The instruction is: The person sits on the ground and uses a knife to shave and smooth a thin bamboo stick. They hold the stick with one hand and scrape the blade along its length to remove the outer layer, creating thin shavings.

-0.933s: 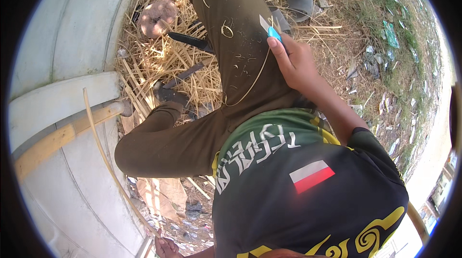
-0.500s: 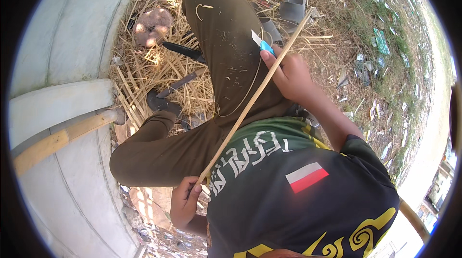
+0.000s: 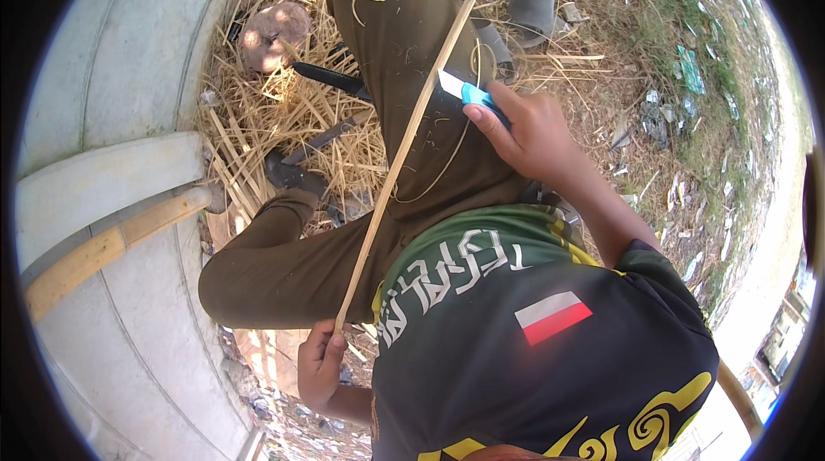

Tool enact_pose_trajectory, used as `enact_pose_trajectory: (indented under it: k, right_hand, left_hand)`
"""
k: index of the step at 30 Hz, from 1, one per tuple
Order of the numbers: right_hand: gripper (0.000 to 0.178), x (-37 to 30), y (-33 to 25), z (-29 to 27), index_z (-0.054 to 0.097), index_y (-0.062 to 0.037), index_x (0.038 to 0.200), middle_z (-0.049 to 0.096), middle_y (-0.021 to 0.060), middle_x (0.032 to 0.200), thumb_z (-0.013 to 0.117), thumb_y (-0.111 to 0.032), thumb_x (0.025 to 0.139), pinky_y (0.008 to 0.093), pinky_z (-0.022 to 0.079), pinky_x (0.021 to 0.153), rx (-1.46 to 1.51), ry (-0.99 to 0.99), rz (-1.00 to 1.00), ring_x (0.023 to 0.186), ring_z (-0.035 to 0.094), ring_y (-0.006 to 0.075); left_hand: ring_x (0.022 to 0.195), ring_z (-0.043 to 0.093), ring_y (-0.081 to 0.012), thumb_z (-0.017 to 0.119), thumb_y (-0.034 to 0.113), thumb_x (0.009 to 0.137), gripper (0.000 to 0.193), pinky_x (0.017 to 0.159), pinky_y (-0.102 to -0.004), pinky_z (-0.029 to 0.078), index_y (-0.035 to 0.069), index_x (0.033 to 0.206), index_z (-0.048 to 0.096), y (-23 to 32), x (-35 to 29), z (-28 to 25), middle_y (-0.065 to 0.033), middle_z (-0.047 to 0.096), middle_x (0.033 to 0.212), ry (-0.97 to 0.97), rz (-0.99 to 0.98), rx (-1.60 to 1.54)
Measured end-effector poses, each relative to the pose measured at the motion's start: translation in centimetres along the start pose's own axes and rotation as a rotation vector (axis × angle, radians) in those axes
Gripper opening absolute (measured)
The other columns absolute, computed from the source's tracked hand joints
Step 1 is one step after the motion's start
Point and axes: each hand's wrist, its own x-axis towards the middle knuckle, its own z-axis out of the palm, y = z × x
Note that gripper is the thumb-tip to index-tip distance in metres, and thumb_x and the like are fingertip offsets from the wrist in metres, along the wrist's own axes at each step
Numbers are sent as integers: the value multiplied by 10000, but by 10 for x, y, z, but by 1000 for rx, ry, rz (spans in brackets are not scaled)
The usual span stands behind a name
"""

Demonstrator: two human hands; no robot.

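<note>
A long, thin pale bamboo strip [image 3: 392, 179] slants up across my thigh. Its lower end is pinched between the thumb and fingers of my left hand [image 3: 320, 364], beside my shirt. My right hand [image 3: 534, 128] is closed around a blue-handled utility knife [image 3: 478, 96] above my knee. The knife's bare blade points left, its tip close to the upper part of the strip; whether they touch I cannot tell. A thin curled shaving [image 3: 448, 170] loops over my brown trousers, where smaller shavings lie scattered.
A black machete-like blade [image 3: 331, 81] lies by my leg, near another dull blade [image 3: 322, 141]. Split strips and straw [image 3: 245, 147] cover the ground beside a pale wall [image 3: 112, 57]. Grey sandals [image 3: 533, 7] and a brown round lump [image 3: 275, 36] lie farther off. Litter dots the grass at right.
The strip's upper end has swung left, away from my right hand's fingers, and now lies left of the blade. My left hand has moved slightly down, still holding the lower end.
</note>
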Motion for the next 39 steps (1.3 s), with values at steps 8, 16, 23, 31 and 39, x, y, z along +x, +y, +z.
enact_pose_trajectory:
  k: [8, 16, 23, 31, 39]
  right_hand:
    - [526, 2, -2, 10, 562, -63, 797, 561, 142, 529, 573, -526, 1047, 483, 459, 477, -37, 49, 4, 493, 608, 383]
    - [521, 1, -7, 13, 563, -67, 786, 567, 144, 537, 593, -521, 1040, 476, 461, 471, 11, 74, 10, 492, 611, 378]
    - [523, -2, -7, 17, 584, -63, 792, 575, 142, 541, 603, -528, 1030, 477, 468, 468, -35, 91, 3, 497, 618, 379]
    - [555, 1, -8, 14, 597, -46, 793, 569, 164, 544, 575, -540, 1044, 491, 473, 499, 86, 65, 89, 519, 614, 405]
    - [581, -3, 3, 14, 651, 5, 888, 561, 187, 603, 506, -521, 1088, 455, 450, 570, 300, 100, 258, 549, 582, 376]
  left_hand:
    - [614, 373, -16, 597, 210, 1067, 364, 564, -205, 287, -30, 1330, 675, 18, -15, 7, 56, 530, 727, 19, -69, 79]
    - [641, 427, -50, 574, 197, 1074, 362, 588, -220, 341, -52, 1312, 685, 40, -53, 10, 24, 533, 716, 84, -119, 217]
    - [657, 448, -58, 584, 190, 1030, 368, 610, -232, 345, -67, 1267, 701, 48, -89, 16, 25, 553, 733, 232, -149, 344]
    - [874, 695, -230, 564, 260, 1077, 392, 754, -339, 557, -11, 1333, 682, 34, -144, 15, -169, 754, 1173, 402, -220, 239]
    - [863, 654, -164, 544, 231, 1075, 379, 772, -307, 522, 0, 1329, 703, -15, -234, -9, -127, 751, 1031, 595, -358, 614]
